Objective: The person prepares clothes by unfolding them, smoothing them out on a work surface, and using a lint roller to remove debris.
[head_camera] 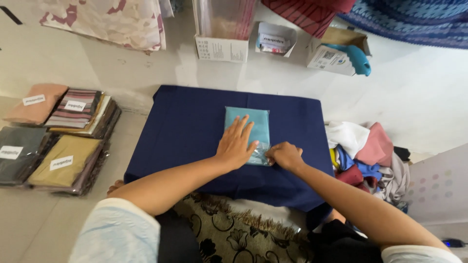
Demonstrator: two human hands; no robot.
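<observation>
Both hands press a glossy plastic-wrapped teal cloth (247,129) on matte navy fabric (190,131).

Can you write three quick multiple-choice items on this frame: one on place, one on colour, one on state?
1. Where does the bagged folded cloth lie?
A. On the dark blue cloth
B. On the stacks at the left
C. In the white box at the top

2. What colour is the fabric inside the clear bag?
A. Mustard
B. Teal
C. Pink

3. How is the left hand placed?
A. Lifted clear of the packet
B. Closed in a fist around it
C. Flat, fingers spread, pressing on it

Answers:
1. A, the packet sits mid-way on the dark blue cloth spread on the floor.
2. B, teal fabric shows through the plastic.
3. C, the palm lies open on the packet, while the right hand pinches the bag's near edge.
</observation>
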